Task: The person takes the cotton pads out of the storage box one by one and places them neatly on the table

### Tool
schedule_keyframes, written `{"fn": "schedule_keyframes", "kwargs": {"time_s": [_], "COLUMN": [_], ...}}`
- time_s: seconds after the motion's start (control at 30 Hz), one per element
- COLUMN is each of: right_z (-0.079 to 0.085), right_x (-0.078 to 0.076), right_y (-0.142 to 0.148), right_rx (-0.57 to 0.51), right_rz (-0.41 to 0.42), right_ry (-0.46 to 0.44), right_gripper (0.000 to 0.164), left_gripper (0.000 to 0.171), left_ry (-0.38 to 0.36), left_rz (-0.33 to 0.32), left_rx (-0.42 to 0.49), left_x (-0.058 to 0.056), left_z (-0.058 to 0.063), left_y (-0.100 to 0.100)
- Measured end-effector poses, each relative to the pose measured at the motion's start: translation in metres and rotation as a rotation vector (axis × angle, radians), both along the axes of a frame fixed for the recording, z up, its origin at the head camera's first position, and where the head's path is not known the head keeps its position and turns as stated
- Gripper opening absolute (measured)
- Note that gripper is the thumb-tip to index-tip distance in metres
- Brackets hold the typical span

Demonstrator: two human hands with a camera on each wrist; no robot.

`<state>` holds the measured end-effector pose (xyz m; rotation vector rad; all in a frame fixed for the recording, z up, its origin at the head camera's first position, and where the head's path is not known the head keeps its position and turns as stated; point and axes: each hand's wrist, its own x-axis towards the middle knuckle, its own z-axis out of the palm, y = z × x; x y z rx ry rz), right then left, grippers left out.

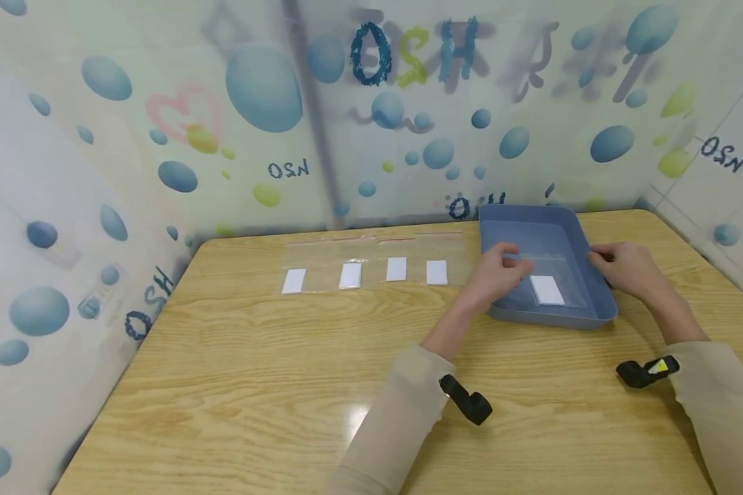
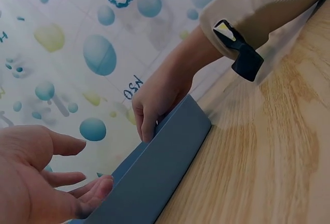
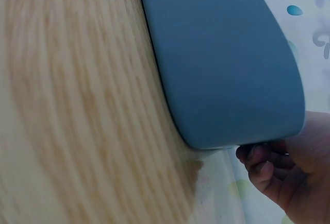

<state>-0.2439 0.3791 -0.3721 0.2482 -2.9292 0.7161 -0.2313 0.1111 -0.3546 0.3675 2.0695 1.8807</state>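
A blue tray [image 1: 554, 320] stands at the back right of the table, and inside it lies a clear zip bag with a white card [image 1: 547, 290]. My left hand [image 1: 498, 275] is over the tray's left side, fingers loosely spread and holding nothing, as the left wrist view also shows. On the opposite side my right hand [image 1: 631, 268] grips the tray's rim, its thumb inside and its fingers curled against the outer wall. The right wrist view has those fingers [image 3: 268, 170] under the edge of the tray wall [image 3: 232, 69].
Left of the tray, several clear zip bags lie in an overlapping row, each with a white card [image 1: 349, 275] inside. The wooden table [image 1: 254, 385] meets a patterned backdrop [image 1: 371, 158] behind and at the sides.
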Motion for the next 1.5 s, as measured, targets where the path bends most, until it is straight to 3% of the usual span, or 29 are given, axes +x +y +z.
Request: {"fn": "schedule_keyframes", "kwargs": {"time_s": [0.13,0.4,0.7,1.17,1.5], "right_z": [-0.001,-0.001,-0.001,-0.001,-0.002], "right_x": [-0.001,-0.004,-0.003,-0.003,-0.002], "right_y": [-0.001,-0.002,-0.004,-0.002,-0.001], "right_rx": [0.003,0.000,0.010,0.010,0.005], "right_rz": [0.002,0.011,0.003,-0.005,-0.019], "right_ry": [-0.014,-0.001,0.013,0.014,0.010], "right_gripper": [0.041,0.040,0.039,0.040,0.040], "left_gripper": [0.047,0.044,0.049,0.049,0.029], "left_ry": [-0.029,-0.089,-0.169,-0.197,-0.192], "left_rz": [0.021,0.179,0.223,0.157,0.142], "left_rx": [-0.045,-0.184,-0.213,-0.195,-0.230], "left_x": [0.003,0.003,-0.002,-0.003,-0.006], "left_z": [-0.001,-0.003,-0.008,-0.012,-0.016], "left_y": [0.006,0.024,0.039,0.046,0.052]}}
